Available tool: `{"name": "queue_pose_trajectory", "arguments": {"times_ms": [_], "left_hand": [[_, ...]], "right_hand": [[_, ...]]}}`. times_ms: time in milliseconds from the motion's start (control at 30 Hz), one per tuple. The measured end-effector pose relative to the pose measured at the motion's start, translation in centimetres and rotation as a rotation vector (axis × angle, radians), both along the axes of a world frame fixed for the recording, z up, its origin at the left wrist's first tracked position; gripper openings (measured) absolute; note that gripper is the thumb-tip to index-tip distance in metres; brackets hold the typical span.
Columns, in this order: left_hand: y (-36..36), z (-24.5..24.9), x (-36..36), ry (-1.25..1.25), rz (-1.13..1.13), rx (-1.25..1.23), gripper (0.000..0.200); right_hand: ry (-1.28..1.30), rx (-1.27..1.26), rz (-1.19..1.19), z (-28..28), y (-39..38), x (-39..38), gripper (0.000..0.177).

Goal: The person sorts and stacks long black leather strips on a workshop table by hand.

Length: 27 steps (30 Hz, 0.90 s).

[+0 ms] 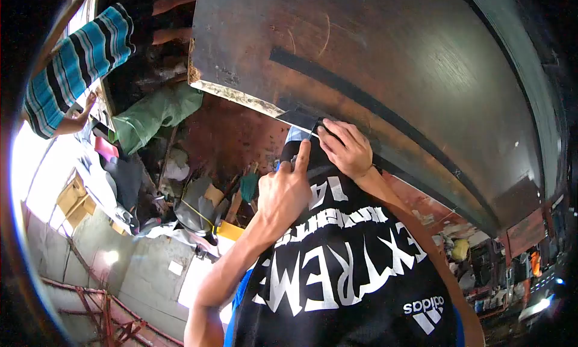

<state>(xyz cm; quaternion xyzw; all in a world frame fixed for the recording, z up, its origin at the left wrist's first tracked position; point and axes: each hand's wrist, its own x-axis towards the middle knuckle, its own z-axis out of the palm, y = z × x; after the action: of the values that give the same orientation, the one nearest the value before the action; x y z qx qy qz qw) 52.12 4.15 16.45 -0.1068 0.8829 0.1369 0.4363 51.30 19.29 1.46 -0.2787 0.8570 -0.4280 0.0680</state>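
Note:
A long dark strip (385,112) lies across the brown tabletop (421,52). At the table's near edge my right hand (345,147) pinches the end of a small black piece (299,117) with its fingers bent over the edge. My left hand (286,187) is just below and beside it, index finger stretched toward the edge, the other fingers curled. A thin light object shows at that fingertip; what the curled fingers hold is hidden. Both hands are in front of the black shirt with white letters (343,269).
At the upper left is another person's arm (75,123) in a blue striped sleeve (78,67). Green cloth (156,115), a cardboard box (75,201) and a yellow object (229,231) lie at the left. Cluttered items stand at the lower right.

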Motion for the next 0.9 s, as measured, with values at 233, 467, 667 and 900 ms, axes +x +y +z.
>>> {"name": "queue_pose_trajectory", "arguments": {"times_ms": [233,467,667,900], "left_hand": [[0.5,-0.6,0.5,0.015,0.06,0.011,0.076],[-1.8,-7.7,8.5,0.621,0.038,0.149,0.074],[-2.1,-6.9,7.8,0.691,0.144,0.25,0.07],[-2.0,-1.6,5.1,0.412,0.058,0.105,0.055]], "right_hand": [[0.017,-0.011,0.02,0.5,-0.3,-0.6,0.027],[0.042,-0.022,-0.093,0.7,-0.8,-0.3,0.025],[0.11,0.014,-0.105,0.5,-0.9,0.3,0.027],[0.132,0.015,-0.086,0.3,-0.9,0.3,0.028]]}}
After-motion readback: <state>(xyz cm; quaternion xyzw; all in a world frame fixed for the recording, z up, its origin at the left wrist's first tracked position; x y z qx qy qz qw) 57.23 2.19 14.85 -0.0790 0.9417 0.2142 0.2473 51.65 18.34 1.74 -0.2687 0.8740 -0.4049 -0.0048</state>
